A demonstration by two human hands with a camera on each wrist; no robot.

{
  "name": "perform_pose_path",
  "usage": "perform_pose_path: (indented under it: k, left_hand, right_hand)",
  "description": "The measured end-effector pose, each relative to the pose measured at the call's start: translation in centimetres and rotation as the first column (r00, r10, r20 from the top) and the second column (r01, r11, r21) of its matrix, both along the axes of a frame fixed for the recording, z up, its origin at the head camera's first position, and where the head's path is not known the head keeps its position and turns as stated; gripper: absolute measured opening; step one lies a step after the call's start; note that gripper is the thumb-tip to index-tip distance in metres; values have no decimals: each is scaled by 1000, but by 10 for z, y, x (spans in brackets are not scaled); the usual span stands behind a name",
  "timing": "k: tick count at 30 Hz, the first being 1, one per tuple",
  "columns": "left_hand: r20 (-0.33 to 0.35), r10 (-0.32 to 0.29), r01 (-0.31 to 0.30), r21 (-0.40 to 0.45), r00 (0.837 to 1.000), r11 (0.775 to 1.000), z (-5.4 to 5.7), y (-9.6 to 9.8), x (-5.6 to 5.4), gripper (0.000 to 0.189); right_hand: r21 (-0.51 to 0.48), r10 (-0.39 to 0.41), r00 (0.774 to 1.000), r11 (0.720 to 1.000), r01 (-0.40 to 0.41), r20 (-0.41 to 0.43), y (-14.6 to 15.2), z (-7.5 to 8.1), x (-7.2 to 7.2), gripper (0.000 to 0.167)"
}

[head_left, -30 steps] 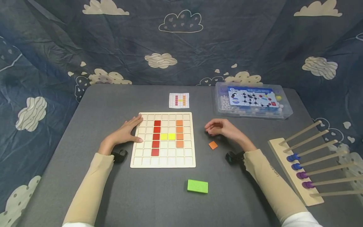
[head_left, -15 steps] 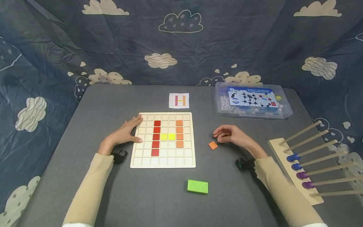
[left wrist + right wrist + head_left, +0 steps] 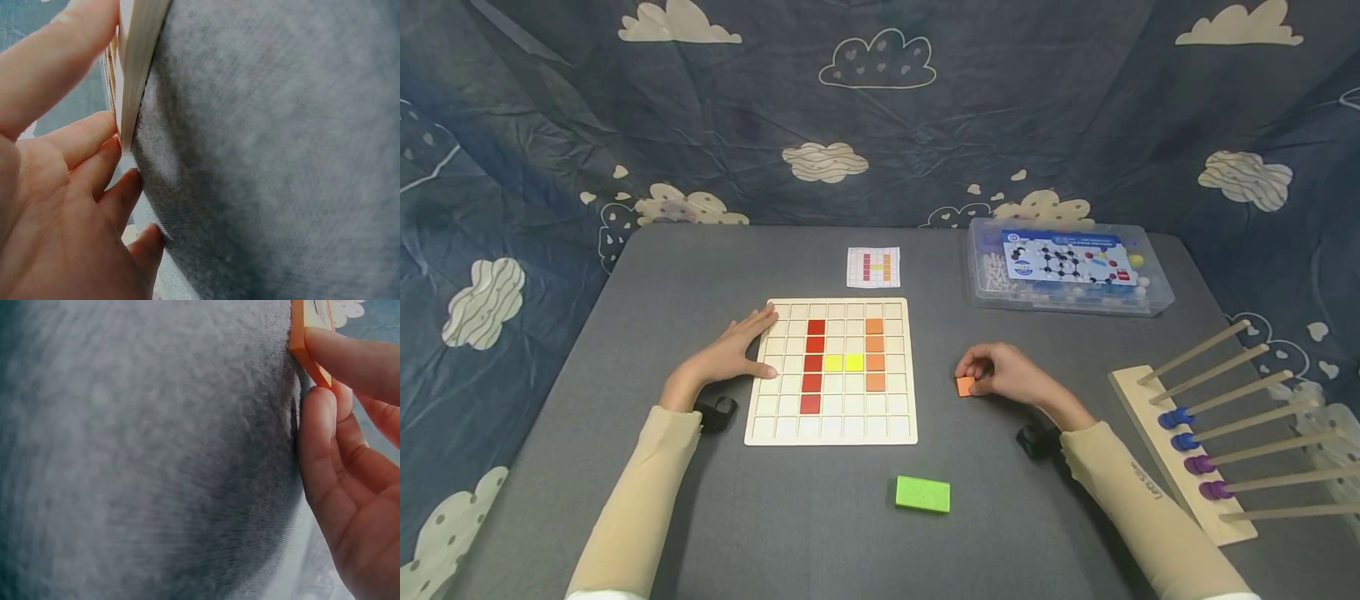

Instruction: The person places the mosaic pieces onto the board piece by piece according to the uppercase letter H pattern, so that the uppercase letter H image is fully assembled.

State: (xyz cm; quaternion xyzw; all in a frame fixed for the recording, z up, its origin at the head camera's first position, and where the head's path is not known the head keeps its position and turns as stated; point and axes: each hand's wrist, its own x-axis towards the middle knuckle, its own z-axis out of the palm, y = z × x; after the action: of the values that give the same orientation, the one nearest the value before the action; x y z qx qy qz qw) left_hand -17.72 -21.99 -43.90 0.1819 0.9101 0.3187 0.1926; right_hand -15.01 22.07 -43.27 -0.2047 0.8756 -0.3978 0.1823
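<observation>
In the head view a pale wooden grid board lies flat, with a column of red tiles, two yellow tiles and a column of orange tiles in its cells. My left hand rests along the board's left edge, fingers spread; the left wrist view has the thumb and fingers touching the board's side. To the right of the board, my right hand pinches a loose orange square tile at the table. Up close, thumb and fingertips meet the orange tile's edges.
Behind the board lies a small pattern card. A clear plastic case of molecule parts stands at the back right. On the right is a wooden peg rack with blue and purple beads. A green block lies in front.
My right hand first shifted right, away from the board, then came down to the loose orange tile and took hold of it. The left hand and the board look unmoved.
</observation>
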Motion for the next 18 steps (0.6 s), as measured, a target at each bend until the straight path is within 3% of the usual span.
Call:
perform_pose_path:
  k: [4, 9, 18]
  left_hand:
    - [1, 3, -3, 4, 1000, 1000, 1, 0, 0, 104]
    - [0, -1, 1, 2, 1000, 1000, 1, 0, 0, 103]
    - [5, -2, 2, 4, 1000, 1000, 0, 0, 0, 102]
  right_hand:
    - [-16, 2, 1000, 1000, -2, 18, -2, 1, -1, 19]
    - [-117, 27, 995, 993, -16, 96, -11, 4, -3, 10]
    - [-218, 134, 983, 970, -104, 126, -64, 9, -7, 10]
